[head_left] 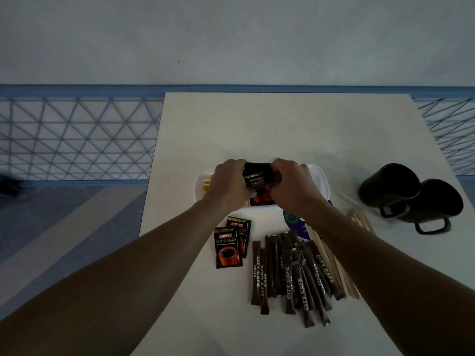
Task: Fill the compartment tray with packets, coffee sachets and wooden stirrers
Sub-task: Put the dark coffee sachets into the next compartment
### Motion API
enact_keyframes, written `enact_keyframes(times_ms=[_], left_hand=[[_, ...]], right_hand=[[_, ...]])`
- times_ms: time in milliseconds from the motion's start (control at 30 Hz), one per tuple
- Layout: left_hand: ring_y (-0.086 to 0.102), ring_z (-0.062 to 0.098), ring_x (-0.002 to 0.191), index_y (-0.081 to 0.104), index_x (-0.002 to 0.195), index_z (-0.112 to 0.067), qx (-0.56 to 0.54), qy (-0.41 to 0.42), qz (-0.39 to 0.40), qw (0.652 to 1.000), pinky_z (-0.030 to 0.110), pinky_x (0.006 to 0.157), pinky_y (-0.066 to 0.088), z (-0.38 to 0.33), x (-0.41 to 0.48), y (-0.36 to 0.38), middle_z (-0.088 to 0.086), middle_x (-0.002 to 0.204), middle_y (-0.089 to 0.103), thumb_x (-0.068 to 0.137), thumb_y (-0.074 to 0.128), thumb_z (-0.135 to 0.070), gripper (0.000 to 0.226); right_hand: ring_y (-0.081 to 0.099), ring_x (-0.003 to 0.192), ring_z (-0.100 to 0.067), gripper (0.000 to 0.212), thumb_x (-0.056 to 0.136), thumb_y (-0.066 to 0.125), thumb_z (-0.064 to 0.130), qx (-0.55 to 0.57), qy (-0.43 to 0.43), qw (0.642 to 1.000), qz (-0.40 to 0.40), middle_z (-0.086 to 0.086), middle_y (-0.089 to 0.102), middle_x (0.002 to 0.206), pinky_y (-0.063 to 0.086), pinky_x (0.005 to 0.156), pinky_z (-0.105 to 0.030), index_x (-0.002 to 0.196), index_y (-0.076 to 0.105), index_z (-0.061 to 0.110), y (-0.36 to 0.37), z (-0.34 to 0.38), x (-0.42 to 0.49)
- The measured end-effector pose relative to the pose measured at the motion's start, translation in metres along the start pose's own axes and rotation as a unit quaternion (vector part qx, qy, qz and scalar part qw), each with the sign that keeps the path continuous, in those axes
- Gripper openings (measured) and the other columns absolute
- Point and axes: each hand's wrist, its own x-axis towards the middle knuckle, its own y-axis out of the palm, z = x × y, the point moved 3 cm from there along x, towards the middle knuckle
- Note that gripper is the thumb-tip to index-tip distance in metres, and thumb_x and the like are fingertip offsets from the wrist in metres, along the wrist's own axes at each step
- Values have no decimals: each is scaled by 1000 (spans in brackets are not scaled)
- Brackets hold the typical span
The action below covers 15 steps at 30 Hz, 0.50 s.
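Sugar sticks (290, 276), wooden stirrers (331, 260) and two loose coffee sachets (228, 246) are waiting on the counter (257, 124) nearer than the tray (318, 181). Left hand (228, 186) and right hand (293, 186) are gripping a sachet bundle (258, 181) at the tray's middle, with yellow packets (206, 183) sitting in its left end. Early going, I'd say.

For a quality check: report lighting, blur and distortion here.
Head view: dim, underexposed, bluish; left hand, right hand and the sachets they grip read dark; table shadows faint, no glare; print on the sugar sticks legible, so focus is fair; arms stretch toward the corners.
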Motion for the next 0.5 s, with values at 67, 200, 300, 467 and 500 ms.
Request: enact_keyframes(times_ms=[67,200,300,467,500], left_hand=[[59,27,109,59,126,-9,1,-1,-2,1000,39,93,49,0,0,2,11,119,61,67,87,-15,65],[59,29,110,54,129,-8,10,-2,-8,1000,42,93,50,-2,0,4,13,120,61,66,86,-13,71],[55,28,115,41,144,-19,18,6,-6,1000,37,96,48,-3,-1,6,13,124,57,68,84,-11,88],[53,30,117,40,147,-26,52,18,0,998,36,97,43,-4,1,5,13,124,56,79,77,-20,79],[52,31,118,38,148,-26,64,19,6,998,37,97,43,-4,2,5,13,124,56,80,76,-23,78]], right_hand=[[51,70,-23,15,79,59,3,-5,0,1000,0,-5,61,79,31,49,-23,86,56,17,0,-2,1],[56,70,-26,13,79,63,7,-31,-17,999,-1,-9,66,82,35,49,-25,92,61,8,6,0,7],[60,75,-31,22,79,67,10,-59,-23,998,-2,-13,67,88,46,58,-32,100,61,7,10,5,6],[61,79,-35,32,81,71,14,-85,-59,993,-61,-15,62,99,52,64,-42,107,54,6,10,6,-5],[61,81,-36,37,82,71,15,-87,-59,992,-75,-16,59,103,52,64,-43,113,53,6,8,5,-7]])
